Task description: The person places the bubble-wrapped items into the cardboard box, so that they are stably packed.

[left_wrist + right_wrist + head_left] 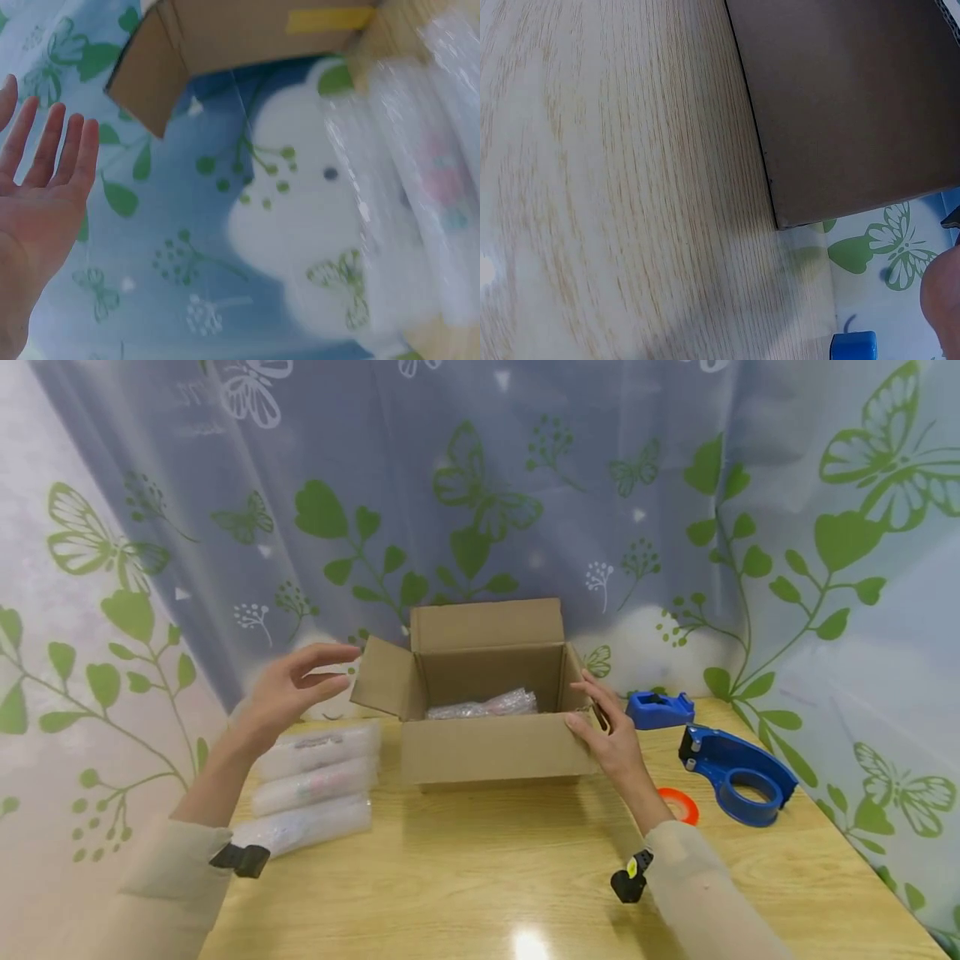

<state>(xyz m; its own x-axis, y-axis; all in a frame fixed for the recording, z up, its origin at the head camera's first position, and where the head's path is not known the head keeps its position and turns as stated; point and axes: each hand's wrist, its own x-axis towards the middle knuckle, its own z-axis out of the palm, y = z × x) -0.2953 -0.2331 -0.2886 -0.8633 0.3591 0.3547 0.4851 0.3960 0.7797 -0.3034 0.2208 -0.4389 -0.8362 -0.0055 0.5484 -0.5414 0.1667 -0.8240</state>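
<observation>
An open cardboard box (495, 747) stands in the middle of the table, its flaps spread. Inside lies a bubble-wrapped item (487, 704). My right hand (611, 735) holds the box's front right corner, thumb by the front flap and fingers over the right side. In the right wrist view only a fingertip (943, 300) shows, beside the cardboard wall (855, 112). My left hand (288, 689) is raised beside the left flap (386, 677), holding nothing; its fingers (49, 142) are spread in the left wrist view. Below it lie three bubble-wrapped rolls (315, 785) side by side.
Right of the box sit a blue tape dispenser (660, 710), a blue hand-held tape gun (738, 777) and an orange tape roll (678, 806), partly behind my right wrist. A patterned curtain (480, 485) hangs behind the wooden table (480, 877).
</observation>
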